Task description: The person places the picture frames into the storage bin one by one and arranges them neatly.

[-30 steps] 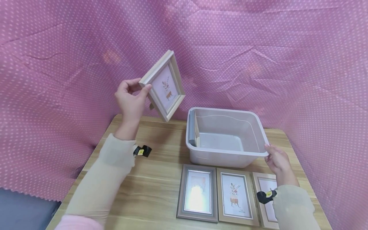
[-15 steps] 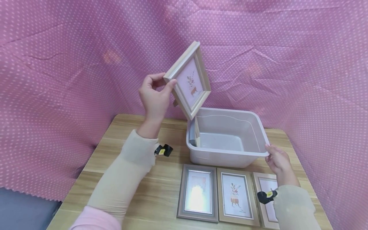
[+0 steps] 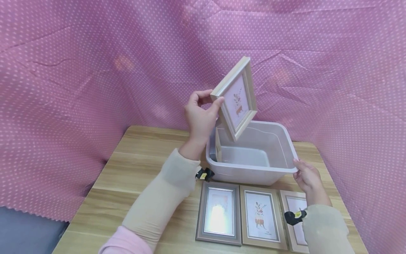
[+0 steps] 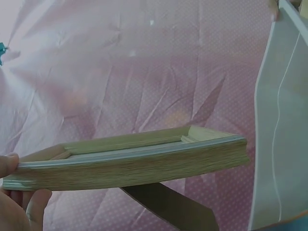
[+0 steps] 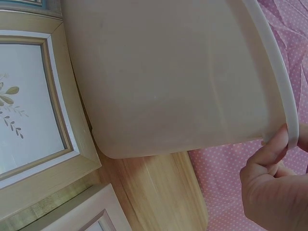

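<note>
In the head view my left hand pinches a light wood picture frame by its left corner, thumb in front and fingers behind. The frame hangs tilted above a grey plastic basin, and its picture shows a potted plant. From the left wrist view, the frame's back stand sticks out below it. My right hand grips the basin's near right corner, thumb over the rim. Inside the basin, a picture frame stands on edge against the left wall, partly covered by my left hand and the held frame.
In front of the basin lie three picture frames in a row: a brown one, a tan one and a pale one partly under the right wrist. Pink dotted cloth hangs around the wooden table.
My left hand has carried the picture frame to the right, from beside the basin to above it, rising then lowering a little. My right hand keeps its grip on the rim.
</note>
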The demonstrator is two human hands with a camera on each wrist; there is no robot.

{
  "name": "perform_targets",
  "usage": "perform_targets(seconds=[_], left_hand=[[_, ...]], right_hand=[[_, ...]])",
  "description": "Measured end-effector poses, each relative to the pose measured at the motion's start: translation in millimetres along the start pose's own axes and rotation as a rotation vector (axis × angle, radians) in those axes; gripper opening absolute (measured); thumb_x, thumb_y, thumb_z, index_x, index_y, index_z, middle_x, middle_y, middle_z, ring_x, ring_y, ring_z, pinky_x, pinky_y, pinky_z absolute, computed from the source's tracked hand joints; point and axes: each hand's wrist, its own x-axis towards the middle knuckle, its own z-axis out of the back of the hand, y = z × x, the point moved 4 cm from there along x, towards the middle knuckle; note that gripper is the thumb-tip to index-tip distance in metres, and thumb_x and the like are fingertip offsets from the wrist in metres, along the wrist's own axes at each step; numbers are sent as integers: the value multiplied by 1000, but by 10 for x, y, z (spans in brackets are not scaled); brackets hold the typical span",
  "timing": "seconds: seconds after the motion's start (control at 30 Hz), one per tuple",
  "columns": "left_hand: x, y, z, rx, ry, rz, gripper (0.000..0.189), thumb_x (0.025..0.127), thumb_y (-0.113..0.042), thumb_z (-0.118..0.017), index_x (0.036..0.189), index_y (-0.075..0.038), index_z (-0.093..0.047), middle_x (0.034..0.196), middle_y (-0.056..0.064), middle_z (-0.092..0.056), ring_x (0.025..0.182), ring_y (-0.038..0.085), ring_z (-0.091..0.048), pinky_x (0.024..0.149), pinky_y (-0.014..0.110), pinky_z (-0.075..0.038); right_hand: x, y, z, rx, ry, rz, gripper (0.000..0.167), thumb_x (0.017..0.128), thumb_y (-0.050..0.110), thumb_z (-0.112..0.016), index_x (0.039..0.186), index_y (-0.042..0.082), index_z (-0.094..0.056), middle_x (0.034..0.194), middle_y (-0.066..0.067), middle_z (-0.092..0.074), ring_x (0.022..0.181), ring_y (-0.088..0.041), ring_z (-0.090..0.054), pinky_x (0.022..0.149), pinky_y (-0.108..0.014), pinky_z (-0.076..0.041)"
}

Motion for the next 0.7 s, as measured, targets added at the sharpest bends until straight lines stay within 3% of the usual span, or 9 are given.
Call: perform_targets(seconds=[0.13, 0.27, 0.4, 0.7], left_hand=[[-97, 71, -83, -4, 13, 43, 32, 74, -5, -81, 99, 4, -63, 87, 11, -66, 66, 10, -55, 49, 22, -52], [-188, 149, -136, 2, 13, 67, 32, 74, -5, -80, 99, 3, -63, 88, 12, -67, 65, 12, -57, 53, 26, -55], [-284, 264, -170, 4, 7, 82, 31, 74, -4, -80, 98, 3, -62, 88, 13, -67, 75, 17, -62, 63, 27, -56], [-548, 593, -194, -34, 17, 180, 32, 76, -7, -79, 101, 1, -61, 93, 8, -65, 86, 17, -61, 67, 25, -56]], right_hand=[[6, 1, 1, 8, -6, -8, 16, 94, 11, -59, 81, 10, -69, 84, 5, -65, 69, -5, -55, 54, -15, -42], [2, -1, 9, -9, -16, -13, 15, 94, 12, -60, 83, 12, -70, 86, 6, -66, 71, -4, -56, 55, -14, -43], [-2, -7, 26, -42, -43, -14, 12, 93, 15, -61, 87, 15, -71, 91, 7, -66, 75, -3, -58, 58, -13, -44], [16, -11, 32, 0, -29, -17, 13, 93, 13, -62, 85, 14, -71, 89, 6, -65, 75, -3, -57, 57, -14, -44]])
